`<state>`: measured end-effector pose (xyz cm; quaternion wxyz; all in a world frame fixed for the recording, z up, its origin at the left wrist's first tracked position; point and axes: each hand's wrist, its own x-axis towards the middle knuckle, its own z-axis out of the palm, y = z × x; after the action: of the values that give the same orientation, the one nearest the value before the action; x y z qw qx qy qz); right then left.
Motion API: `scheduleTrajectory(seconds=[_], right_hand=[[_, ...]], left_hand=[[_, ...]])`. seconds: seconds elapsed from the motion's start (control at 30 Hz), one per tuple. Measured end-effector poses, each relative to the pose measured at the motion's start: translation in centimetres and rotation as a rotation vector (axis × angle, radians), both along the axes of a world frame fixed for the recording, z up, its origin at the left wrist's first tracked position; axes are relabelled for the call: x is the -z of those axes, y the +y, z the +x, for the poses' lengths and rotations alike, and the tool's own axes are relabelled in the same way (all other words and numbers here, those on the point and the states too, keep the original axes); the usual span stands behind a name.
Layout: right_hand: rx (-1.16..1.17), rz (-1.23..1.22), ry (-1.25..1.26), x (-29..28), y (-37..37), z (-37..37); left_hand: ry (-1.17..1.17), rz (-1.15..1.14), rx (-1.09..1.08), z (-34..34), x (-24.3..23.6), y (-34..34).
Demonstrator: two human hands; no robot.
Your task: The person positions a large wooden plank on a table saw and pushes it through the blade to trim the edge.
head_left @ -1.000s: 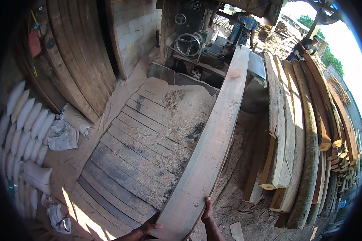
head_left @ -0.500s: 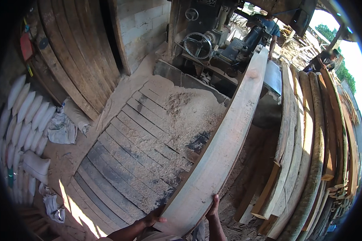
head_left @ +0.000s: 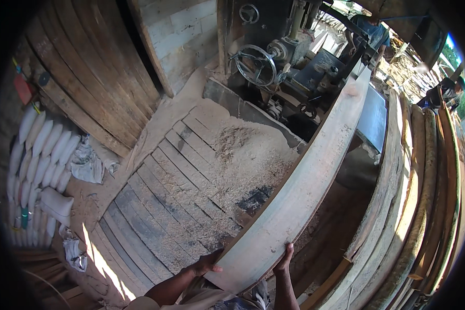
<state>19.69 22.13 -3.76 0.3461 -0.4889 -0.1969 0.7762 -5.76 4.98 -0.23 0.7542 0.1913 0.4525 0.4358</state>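
I hold a long, pale plank (head_left: 299,201) that stretches away to a dark sawing machine (head_left: 315,67) with handwheels. My left hand (head_left: 207,263) grips the plank's left edge at the near end. On its right edge, a little higher up, my right hand (head_left: 285,258) has fingers and thumb closed round it. The plank's far end lies at the machine, beside a grey metal sheet (head_left: 371,121); whether it touches a blade is too small to tell.
Stacked beams (head_left: 418,191) line my right. Slatted flooring (head_left: 155,206) with sawdust lies left of the plank. White sacks (head_left: 46,150) and leaning boards (head_left: 88,77) are at left. A co-worker in blue (head_left: 369,31) stands behind the machine; another person (head_left: 439,95) is far right.
The view has swung, so the machine and beams sit further right. The plank's far end has moved right in the picture, and both my hands appear slightly higher, still on the plank.
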Motion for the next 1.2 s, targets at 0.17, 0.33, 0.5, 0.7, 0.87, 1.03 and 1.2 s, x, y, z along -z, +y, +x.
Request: scheduleTrajectory(seconds=[0.17,0.33,0.5,0.7,0.87,1.03,1.2], right_hand=[[0.005,0.047,-0.001,-0.4,10.5,0.1],[0.043,0.113,0.023,0.4,20.8,0.8],[-0.084,0.251,-0.123,-1.7,26.1,2.9],[-0.158,0.303,-0.235,-3.6,26.3,5.7],[0.087,0.373,-0.456,-0.5,34.7,4.5],[0.337,0.481,-0.631,0.4,44.3,3.2],[0.395,0.533,-0.663,0.5,54.6,2.1]], left_hand=[[0.104,0.065,-0.012,0.3,-1.7,10.5],[0.092,0.097,0.052,0.6,-1.4,21.7],[0.270,0.310,0.024,0.6,1.3,34.2],[0.346,0.188,0.028,1.4,2.5,48.4],[0.291,0.214,-0.012,1.8,2.7,59.7],[0.168,0.080,0.035,2.2,2.6,71.1],[0.168,0.117,-0.142,3.4,1.9,79.7]])
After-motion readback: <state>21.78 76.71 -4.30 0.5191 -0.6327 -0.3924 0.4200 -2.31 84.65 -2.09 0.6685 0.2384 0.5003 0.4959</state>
